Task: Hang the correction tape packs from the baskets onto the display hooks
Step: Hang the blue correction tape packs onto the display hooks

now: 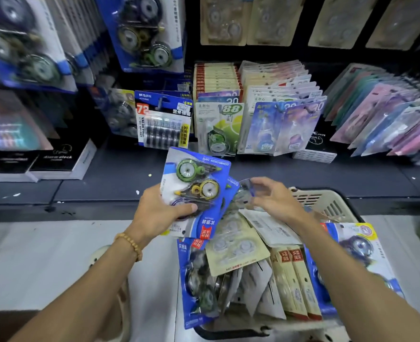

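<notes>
My left hand [162, 213] grips a blue correction tape pack [196, 183] with three round dispensers, held upside down above the basket. A second blue pack [232, 191] sits just behind it. My right hand [275, 198] pinches the clear blister edge of a pack [247, 191] over the beige basket [327, 201]. The basket holds several more packs, blue ones [199, 280] and cream ones [236, 250]. Matching blue packs hang on display hooks [147, 33] at the upper left.
The dark shelf ledge [302, 174] runs in front of me. Rows of other tape packs [285, 119] hang behind it, with black boxes [61, 161] at the left. Another blue pack [354, 248] lies at the basket's right edge. White floor [43, 255] lies below.
</notes>
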The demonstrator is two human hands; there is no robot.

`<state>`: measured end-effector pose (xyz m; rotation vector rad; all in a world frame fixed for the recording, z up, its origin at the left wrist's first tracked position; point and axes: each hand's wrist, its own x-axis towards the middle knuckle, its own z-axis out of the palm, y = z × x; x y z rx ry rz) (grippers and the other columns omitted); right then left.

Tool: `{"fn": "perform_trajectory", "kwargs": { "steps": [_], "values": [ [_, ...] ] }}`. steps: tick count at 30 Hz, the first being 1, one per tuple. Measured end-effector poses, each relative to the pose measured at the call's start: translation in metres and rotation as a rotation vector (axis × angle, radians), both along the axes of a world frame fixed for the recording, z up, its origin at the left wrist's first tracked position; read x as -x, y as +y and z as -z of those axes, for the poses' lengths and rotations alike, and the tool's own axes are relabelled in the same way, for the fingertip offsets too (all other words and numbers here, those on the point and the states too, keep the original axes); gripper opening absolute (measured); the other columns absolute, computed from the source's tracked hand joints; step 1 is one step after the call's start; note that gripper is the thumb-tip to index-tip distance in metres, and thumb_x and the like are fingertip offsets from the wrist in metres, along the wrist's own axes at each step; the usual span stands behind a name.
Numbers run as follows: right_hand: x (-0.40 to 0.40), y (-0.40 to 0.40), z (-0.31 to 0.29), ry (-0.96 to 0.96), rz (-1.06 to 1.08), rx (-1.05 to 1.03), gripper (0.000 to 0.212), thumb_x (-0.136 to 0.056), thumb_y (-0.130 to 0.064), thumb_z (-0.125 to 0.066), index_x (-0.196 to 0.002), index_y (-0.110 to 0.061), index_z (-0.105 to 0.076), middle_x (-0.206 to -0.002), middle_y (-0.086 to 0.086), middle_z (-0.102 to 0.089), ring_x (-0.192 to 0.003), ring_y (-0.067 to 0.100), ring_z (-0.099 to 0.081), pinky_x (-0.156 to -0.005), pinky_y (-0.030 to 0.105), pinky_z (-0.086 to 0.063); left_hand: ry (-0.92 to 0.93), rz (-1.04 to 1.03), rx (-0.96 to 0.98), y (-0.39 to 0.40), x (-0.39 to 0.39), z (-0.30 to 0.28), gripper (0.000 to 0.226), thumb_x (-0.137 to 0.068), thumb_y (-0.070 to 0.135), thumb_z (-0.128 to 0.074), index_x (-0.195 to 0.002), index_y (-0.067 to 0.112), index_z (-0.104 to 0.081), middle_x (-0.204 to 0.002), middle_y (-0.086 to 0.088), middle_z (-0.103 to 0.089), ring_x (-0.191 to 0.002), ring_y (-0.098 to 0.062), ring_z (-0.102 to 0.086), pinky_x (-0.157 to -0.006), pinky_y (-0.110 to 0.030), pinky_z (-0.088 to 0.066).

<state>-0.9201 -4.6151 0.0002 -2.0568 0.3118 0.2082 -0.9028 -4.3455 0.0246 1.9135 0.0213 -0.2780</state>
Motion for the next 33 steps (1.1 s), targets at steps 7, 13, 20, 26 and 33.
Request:
{"fn": "perform_trajectory", "kwargs": {
  "steps": [7,13,20,26,33],
  "values": [
    [-0.015,0.005,0.010,-0.111,-0.040,0.221,0.037,-0.085,-0.011,-0.078,-0.076,-0.030,-0.048,-0.092,0.004,-0.059,-0.088,0.021,-0.063,-0.069,0.016,-0.046,0.081,-0.045,0.075,0.004,0.002,0.000,0.031,-0.072,-0.001,-0.086,-0.089,0.017,-0.068,-0.066,0.018,-0.073,-0.060,0.003,-0.069,-0.048,-0.012,-0.049],
    [-0.025,-0.004,-0.020,-0.258,0.052,0.133,0.020,-0.088,-0.025,-0.076,-0.089,-0.019,-0.057,-0.085,0.006,-0.067,-0.079,0.022,-0.060,-0.078,0.042,-0.049,0.127,-0.192,0.172,0.015,0.000,-0.002,0.029,-0.072,0.008,-0.089,-0.095,0.012,-0.072,-0.080,0.002,-0.079,-0.066,-0.010,-0.074,-0.053,-0.024,-0.057],
    [-0.014,-0.010,-0.063,-0.434,0.499,-0.161,0.016,-0.102,-0.027,-0.059,-0.110,-0.016,-0.052,-0.095,0.002,-0.059,-0.079,0.013,-0.056,-0.064,0.014,-0.045,0.139,-0.339,0.319,0.018,0.003,-0.017,0.027,-0.072,0.006,-0.088,-0.094,0.013,-0.073,-0.086,-0.003,-0.077,-0.067,-0.018,-0.073,-0.056,-0.031,-0.060],
    [-0.008,0.008,-0.100,-0.438,0.592,-0.661,0.068,-0.092,-0.006,-0.070,-0.147,-0.031,-0.040,-0.148,0.009,-0.047,-0.130,0.027,-0.057,-0.108,0.050,-0.048,0.086,-0.388,0.444,0.013,0.002,-0.040,0.028,-0.073,0.006,-0.087,-0.097,0.013,-0.075,-0.090,-0.002,-0.079,-0.086,-0.024,-0.075,-0.078,-0.041,-0.062],
    [-0.017,0.064,-0.118,-0.320,0.422,-0.612,0.036,-0.083,0.003,-0.076,-0.115,-0.005,-0.063,-0.091,0.011,-0.070,-0.079,0.024,-0.066,-0.076,0.040,-0.054,0.044,-0.420,0.562,0.019,-0.012,-0.083,0.031,-0.078,0.015,-0.086,-0.106,0.009,-0.075,-0.098,-0.006,-0.079,-0.090,-0.025,-0.076,-0.082,-0.043,-0.062]
  ]
}}
